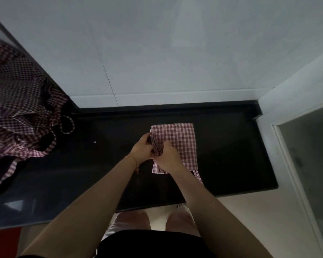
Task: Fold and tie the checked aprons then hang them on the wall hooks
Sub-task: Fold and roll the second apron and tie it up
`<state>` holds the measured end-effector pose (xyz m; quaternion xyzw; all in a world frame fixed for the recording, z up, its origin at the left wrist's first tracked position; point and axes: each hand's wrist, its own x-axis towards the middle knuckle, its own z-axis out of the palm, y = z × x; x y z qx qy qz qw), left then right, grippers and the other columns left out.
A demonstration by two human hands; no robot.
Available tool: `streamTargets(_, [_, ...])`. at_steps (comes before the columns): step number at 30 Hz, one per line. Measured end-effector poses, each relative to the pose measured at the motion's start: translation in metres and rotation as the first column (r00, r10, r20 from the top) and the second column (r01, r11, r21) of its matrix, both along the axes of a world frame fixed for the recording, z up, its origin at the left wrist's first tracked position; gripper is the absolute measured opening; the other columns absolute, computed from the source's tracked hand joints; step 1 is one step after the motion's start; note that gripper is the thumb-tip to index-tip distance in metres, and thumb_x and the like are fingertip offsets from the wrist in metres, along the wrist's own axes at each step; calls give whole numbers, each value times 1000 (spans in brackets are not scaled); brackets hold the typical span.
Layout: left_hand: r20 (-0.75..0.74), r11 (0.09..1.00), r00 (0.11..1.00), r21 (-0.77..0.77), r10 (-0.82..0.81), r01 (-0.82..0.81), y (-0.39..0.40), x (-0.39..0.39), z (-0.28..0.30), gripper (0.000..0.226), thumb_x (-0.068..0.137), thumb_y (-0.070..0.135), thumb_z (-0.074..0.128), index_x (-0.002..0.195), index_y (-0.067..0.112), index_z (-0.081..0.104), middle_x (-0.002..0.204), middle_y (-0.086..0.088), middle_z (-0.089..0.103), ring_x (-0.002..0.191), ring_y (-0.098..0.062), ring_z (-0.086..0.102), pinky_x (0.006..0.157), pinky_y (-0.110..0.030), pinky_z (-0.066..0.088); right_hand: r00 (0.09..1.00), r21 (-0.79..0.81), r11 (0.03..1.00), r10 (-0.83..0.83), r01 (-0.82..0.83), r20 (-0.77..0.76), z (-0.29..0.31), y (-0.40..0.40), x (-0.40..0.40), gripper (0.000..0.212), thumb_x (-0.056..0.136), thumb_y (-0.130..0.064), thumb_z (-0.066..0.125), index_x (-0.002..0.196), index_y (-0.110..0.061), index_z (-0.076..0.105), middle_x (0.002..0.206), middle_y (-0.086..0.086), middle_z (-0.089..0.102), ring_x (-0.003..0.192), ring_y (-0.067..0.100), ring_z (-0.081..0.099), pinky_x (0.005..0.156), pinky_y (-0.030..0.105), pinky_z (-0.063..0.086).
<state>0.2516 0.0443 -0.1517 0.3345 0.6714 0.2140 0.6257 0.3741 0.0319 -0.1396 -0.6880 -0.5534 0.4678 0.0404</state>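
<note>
1. A black counter [231,155] ran under a pale tiled wall [157,53].
2. A folded apron [179,142] lay at the counter's centre; the left hand [141,148] and right hand [168,157] pinched its nine-o'clock edge.
3. An apron heap [17,108] sat toward nine o'clock.
</note>
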Motion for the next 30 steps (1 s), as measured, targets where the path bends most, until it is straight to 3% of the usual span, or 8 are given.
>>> streamTargets(4, [-219, 990, 972, 91, -87, 109, 0, 10, 1, 51, 98, 36, 55, 143, 23, 35, 119, 0, 59, 99, -18, 61, 83, -36, 55, 998, -99, 995, -9, 3, -60, 4, 9, 11, 19, 98, -16, 54, 117, -15, 56, 96, 0, 64, 82, 12, 64, 68, 24, 51])
streamTargets(8, [-351, 985, 931, 99, -99, 141, 0, 15, -5, 43, 93, 22, 61, 132, 24, 44, 105, 4, 62, 86, -12, 62, 71, -28, 52, 979, -216, 976, -29, -15, -201, 9, 18, 28, 23, 99, -10, 49, 117, -18, 62, 108, 4, 68, 94, 16, 68, 87, 37, 58])
streamTargets(10, [-272, 996, 961, 67, -41, 62, 0, 12, -8, 40, 93, 12, 60, 129, 24, 49, 103, 2, 64, 86, -16, 66, 76, -36, 59, 998, 96, 994, 55, -55, 7, 14, 16, 40, 21, 99, -15, 50, 116, -21, 61, 107, -3, 65, 91, 11, 65, 80, 28, 55])
streamTargets(12, [-283, 998, 959, 48, -18, 33, -2, 14, -9, 36, 93, 7, 57, 126, 19, 53, 99, -1, 64, 85, -17, 67, 78, -39, 61, 940, 530, 807, 84, -259, 330, 5, 13, 59, 28, 95, -13, 54, 122, -16, 60, 118, 2, 64, 109, 18, 62, 91, 33, 52])
streamTargets(15, [-439, 983, 896, 181, 61, 22, -7, 27, 2, 29, 93, 8, 54, 122, 12, 53, 112, -4, 60, 91, -17, 60, 80, -34, 54, 826, 500, 724, 172, -476, 537, -25, 11, 81, 55, 93, -22, 57, 146, -15, 43, 154, 9, 40, 146, 28, 31, 119, 50, 28])
streamTargets(19, [-649, 599, 725, 682, 233, 418, -14, 63, 17, 32, 94, 18, 39, 116, 7, 58, 121, -11, 57, 115, -24, 52, 102, -40, 46, 762, 374, 750, 258, -545, 594, -46, 1, 85, 71, 98, -40, 47, 158, -14, 18, 164, 13, 15, 152, 30, 11, 122, 51, 14])
streamTargets(24, [-843, 555, 397, 146, -363, 819, -8, 84, -10, 61, 103, 42, 8, 158, 18, 0, 166, -4, -6, 152, -20, -14, 125, -41, -2, 719, 333, 727, 309, -601, 623, -48, 2, 80, 83, 93, -54, 33, 157, -11, 0, 164, 12, -4, 153, 27, -3, 124, 50, 7])
streamTargets(30, [-881, 576, 337, 94, -331, 812, -13, 61, -47, 67, 98, 58, 0, 155, 27, -16, 162, -3, -25, 147, -19, -28, 121, -39, -13, 782, 367, 783, 230, -502, 579, -59, 9, 99, 66, 104, -47, 21, 159, -12, 10, 166, 10, 7, 153, 26, 5, 122, 51, 17])
